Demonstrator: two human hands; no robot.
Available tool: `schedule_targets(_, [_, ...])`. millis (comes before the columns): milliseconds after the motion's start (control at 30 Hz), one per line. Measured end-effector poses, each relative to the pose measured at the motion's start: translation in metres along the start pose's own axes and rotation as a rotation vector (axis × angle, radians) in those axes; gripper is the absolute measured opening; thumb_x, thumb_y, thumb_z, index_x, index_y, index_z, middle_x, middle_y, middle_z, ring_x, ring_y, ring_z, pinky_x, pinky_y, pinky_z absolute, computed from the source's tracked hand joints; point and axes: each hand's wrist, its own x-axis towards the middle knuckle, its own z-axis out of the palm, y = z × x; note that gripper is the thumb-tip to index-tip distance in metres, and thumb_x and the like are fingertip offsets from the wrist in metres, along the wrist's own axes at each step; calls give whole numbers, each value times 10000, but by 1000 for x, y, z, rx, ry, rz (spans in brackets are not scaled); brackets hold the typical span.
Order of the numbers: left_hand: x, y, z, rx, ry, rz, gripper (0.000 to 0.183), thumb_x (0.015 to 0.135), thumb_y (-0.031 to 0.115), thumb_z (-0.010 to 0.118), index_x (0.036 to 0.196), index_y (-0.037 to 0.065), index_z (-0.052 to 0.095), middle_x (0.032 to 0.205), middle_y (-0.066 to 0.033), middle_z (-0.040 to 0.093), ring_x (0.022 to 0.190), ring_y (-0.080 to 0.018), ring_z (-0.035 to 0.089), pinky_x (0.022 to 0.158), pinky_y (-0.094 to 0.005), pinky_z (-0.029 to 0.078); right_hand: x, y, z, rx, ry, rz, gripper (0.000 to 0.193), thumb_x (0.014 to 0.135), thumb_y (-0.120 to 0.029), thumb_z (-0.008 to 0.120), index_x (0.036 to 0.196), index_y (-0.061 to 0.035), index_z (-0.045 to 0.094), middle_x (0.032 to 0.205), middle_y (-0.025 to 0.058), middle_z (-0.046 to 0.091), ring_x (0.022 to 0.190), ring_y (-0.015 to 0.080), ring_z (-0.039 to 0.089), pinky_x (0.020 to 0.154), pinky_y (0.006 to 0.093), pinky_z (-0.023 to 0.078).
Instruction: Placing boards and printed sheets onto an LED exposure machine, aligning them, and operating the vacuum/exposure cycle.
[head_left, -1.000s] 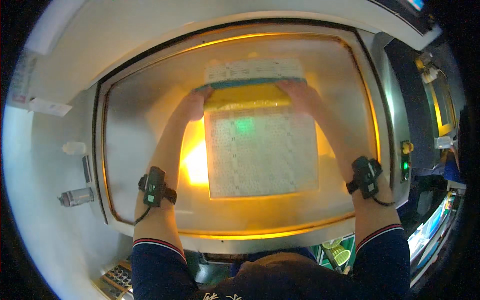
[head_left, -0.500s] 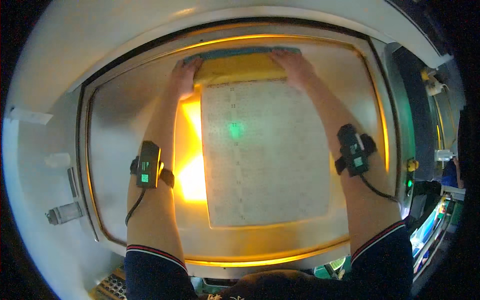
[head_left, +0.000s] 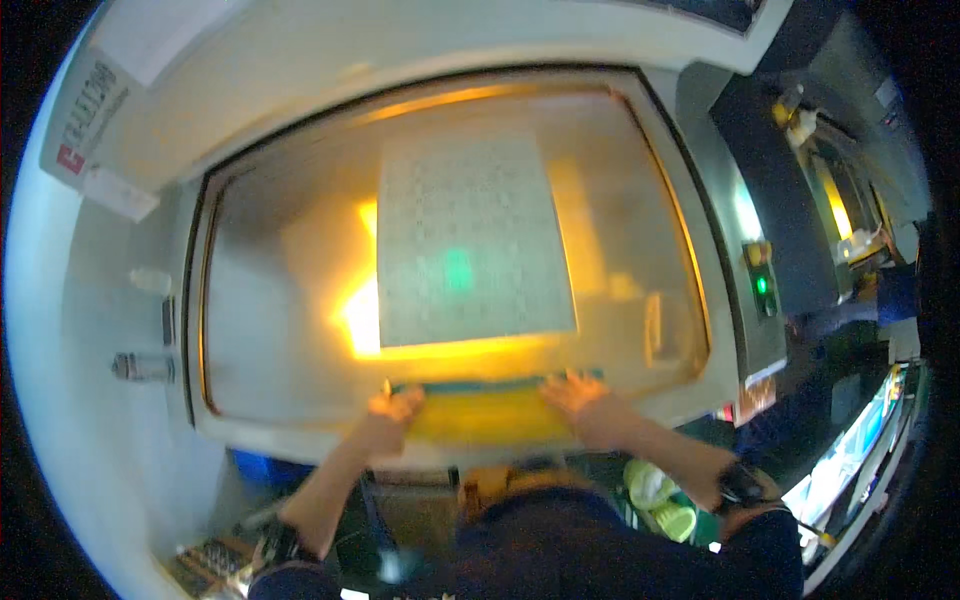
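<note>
Both hands are on a wide yellow scraper (head_left: 490,412) with a teal far edge, which lies crosswise along the near side of a framed, clear-topped surface (head_left: 285,270). My left hand (head_left: 396,404) grips its left end, and my right hand (head_left: 572,393) grips its right end. Motion smears the fingers a little. Beyond the scraper, a pale rectangular panel (head_left: 470,200) with rows of faint marks lies within the frame. A green light spot falls on it, and bright yellow light shows along its left and near edges.
A raised frame (head_left: 722,290) with a dark outer edge surrounds the surface. A control box (head_left: 761,280) with a green light stands at its right. To the left lies a small clear cylinder (head_left: 142,367). Light-green round items (head_left: 655,490) sit low at the right, and a lit screen (head_left: 845,450) is beyond.
The scraper, with both hands on it, has come from the panel's far edge toward me, past its near edge. My head view has also shifted, and my elbows are now bent.
</note>
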Motion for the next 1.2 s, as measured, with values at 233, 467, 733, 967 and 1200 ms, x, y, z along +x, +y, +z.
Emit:
schedule_targets(233, [-44, 77, 11, 45, -160, -60, 775, 678, 29, 629, 1419, 5, 405, 1460, -176, 443, 1294, -366, 480, 1098, -443, 384, -10, 2, 8, 82, 18, 208, 654, 785, -219, 693, 1395, -134, 473, 1358, 87, 559, 1184, 310, 574, 1007, 487, 452])
schedule_targets(467, [41, 85, 29, 34, -103, -129, 775, 778, -1, 523, 1505, 77, 266, 1497, -178, 391, 1310, -500, 394, 1124, -579, 277, -24, 83, 1, 17, 116, 256, 568, 811, -255, 700, 1332, -104, 532, 1303, 111, 585, 1158, 324, 574, 997, 475, 447])
schedule_targets(733, [260, 9, -159, 73, -27, -143, 693, 758, 43, 609, 1420, 190, 463, 1217, -181, 634, 1089, -364, 622, 964, -447, 495, 153, 277, -110, -71, -211, 581, 611, 846, -44, 559, 1434, -177, 457, 1394, 101, 527, 1252, 296, 524, 1043, 407, 424])
schedule_targets(967, [390, -67, -190, 187, 268, -201, 729, 769, -16, 559, 1458, 154, 389, 1332, -171, 562, 1175, -433, 547, 1025, -469, 457, 249, 414, -100, -197, 318, 389, 674, 826, 39, 521, 1453, -186, 419, 1480, 81, 439, 1377, 309, 378, 1088, 392, 398])
schedule_targets(1200, [476, -136, -250, 260, 527, 26, 608, 810, 0, 568, 1396, 129, 466, 1243, -249, 594, 1174, -379, 573, 998, -477, 478, 320, 480, -160, -149, 230, 409, 709, 783, 10, 587, 1442, -206, 437, 1463, 80, 459, 1305, 350, 466, 1089, 397, 410])
